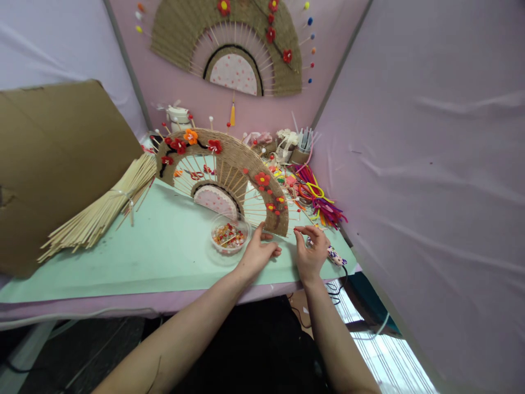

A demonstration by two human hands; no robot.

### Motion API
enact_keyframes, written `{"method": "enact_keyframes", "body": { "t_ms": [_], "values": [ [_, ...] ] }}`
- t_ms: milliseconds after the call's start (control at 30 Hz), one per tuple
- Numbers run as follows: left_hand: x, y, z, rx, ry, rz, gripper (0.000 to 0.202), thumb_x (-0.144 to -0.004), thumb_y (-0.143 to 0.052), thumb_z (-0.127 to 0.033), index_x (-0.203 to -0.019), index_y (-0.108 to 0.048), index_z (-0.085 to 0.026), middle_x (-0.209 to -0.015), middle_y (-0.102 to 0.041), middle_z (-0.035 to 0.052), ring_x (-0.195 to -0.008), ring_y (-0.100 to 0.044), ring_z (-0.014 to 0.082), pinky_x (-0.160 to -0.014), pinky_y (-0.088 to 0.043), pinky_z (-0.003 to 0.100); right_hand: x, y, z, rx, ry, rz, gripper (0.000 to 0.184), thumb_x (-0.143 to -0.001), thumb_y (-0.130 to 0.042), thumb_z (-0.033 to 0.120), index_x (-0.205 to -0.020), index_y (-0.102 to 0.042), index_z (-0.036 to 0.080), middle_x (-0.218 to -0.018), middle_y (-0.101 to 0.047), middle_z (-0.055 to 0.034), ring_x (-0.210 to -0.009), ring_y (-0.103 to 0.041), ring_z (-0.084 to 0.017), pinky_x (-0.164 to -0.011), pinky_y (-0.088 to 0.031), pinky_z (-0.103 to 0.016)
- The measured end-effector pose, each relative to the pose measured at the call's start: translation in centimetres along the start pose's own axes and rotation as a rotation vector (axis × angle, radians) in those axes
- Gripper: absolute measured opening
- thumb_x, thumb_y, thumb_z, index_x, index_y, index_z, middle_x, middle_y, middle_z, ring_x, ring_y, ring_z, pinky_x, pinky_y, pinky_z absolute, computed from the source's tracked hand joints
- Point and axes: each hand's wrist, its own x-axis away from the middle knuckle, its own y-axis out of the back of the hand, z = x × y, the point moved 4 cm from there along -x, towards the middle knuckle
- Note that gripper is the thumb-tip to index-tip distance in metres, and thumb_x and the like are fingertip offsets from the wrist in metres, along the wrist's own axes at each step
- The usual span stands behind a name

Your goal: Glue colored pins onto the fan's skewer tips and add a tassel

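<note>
Hands work at the 5 o'clock corner of the green mat (164,257), slightly apart from each other. The left hand (258,253) lies spread, its fingertips touching the jute-wound fan (229,156) at the fan's 4 o'clock end, where bare skewer tips stick out. The right hand (310,254) curls just beside those tips, thumb and forefinger pinched together; whether they grip anything cannot be told. A bowl of beads (229,236) sits near the left hand's 10 o'clock. Pipe cleaners (322,202) lie at the right hand's 12 o'clock.
</note>
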Motion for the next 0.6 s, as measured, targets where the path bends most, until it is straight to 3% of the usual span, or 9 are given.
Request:
{"method": "enact_keyframes", "body": {
  "t_ms": [600],
  "values": [
    [0.13, -0.03, -0.22, -0.004, -0.004, 0.001, 0.084, -0.072, -0.058, -0.008, -0.148, -0.025, -0.020, -0.112, -0.054, 0.0111, -0.063, -0.064, 0.0090, -0.065, -0.053, 0.026, -0.04, 0.04, 0.08, 0.000, -0.007, 0.010, 0.017, -0.086, -0.064, 0.029, -0.099, -0.056, 0.019, -0.084, -0.073, -0.0017, -0.079, -0.069, -0.018, -0.091, -0.036, -0.041]
  ]
}}
